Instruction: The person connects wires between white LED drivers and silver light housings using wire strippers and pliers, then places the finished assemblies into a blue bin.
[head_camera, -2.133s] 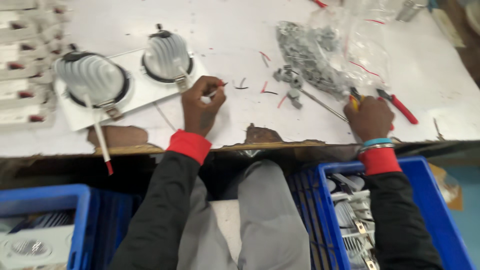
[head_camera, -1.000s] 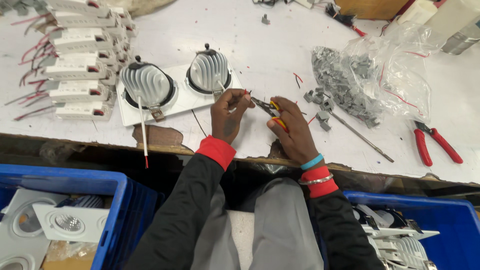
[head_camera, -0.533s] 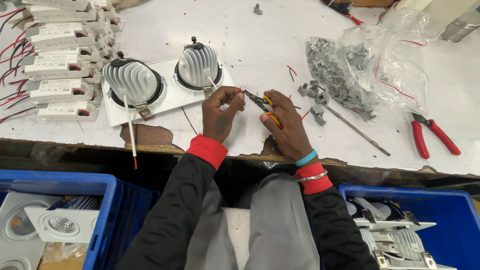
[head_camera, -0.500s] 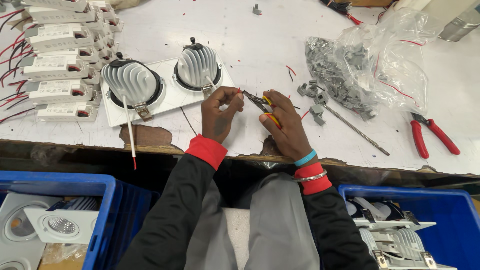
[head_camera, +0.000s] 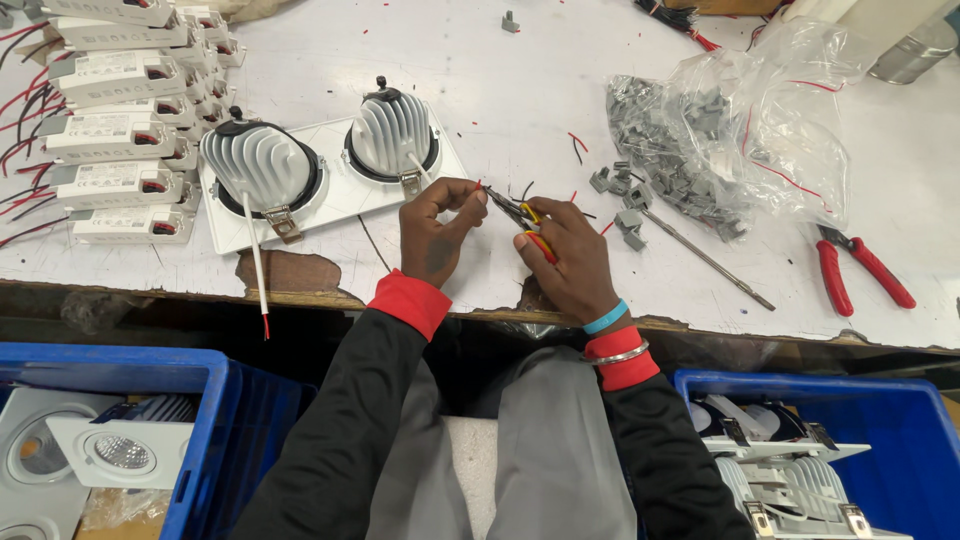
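Pinching a thin wire end (head_camera: 478, 186) between thumb and forefinger, left hand (head_camera: 432, 226), fingers closed on it, just in front of the twin downlight fixture (head_camera: 325, 165). Clamped around yellow-handled pliers (head_camera: 522, 215), right hand (head_camera: 566, 255), tips of the tool meeting the wire over the white bench (head_camera: 520, 90). Trailing off the bench edge from the fixture, a white lead (head_camera: 258, 262) with a red tip. Stacked at far left, white driver boxes (head_camera: 110, 110) with red and black leads. Spilling from a clear plastic bag (head_camera: 740, 110) to the right, grey clips (head_camera: 665, 150), a few loose ones just beside the right hand, next to a slim metal rod (head_camera: 715, 262). Lying farther right, well apart, red-handled cutters (head_camera: 862, 272). Flanking the knees below the bench, two blue crates (head_camera: 215, 420) holding more white fixtures.
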